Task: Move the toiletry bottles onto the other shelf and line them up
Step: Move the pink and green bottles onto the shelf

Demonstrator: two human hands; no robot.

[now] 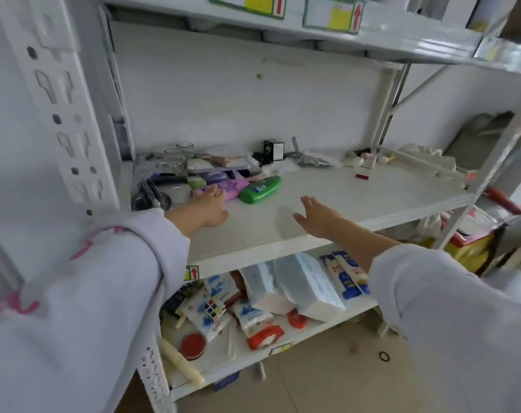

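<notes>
Both hands reach over the middle shelf with fingers spread and nothing held: the left hand lies at the near end of the purple bottle, its fingertips touching or just short of it, and the right hand hovers over bare shelf, well apart from any bottle. The purple bottle and the green bottle lie on their sides, just beside each other, at the left of the shelf. Lying flat, either one may roll or slide when nudged, and the green bottle could be pushed away if the purple one is dragged out carelessly. The hairbrush and the glass jars sit close behind the left hand, so a wide sweep might knock a jar over. Whether the caps are shut tight cannot be told, so a leak is possible. The clutter behind the bottles is blurred, and more bottles may hide in it. The sleeves cover part of the lower shelf, and which shelf is the target is unclear.
</notes>
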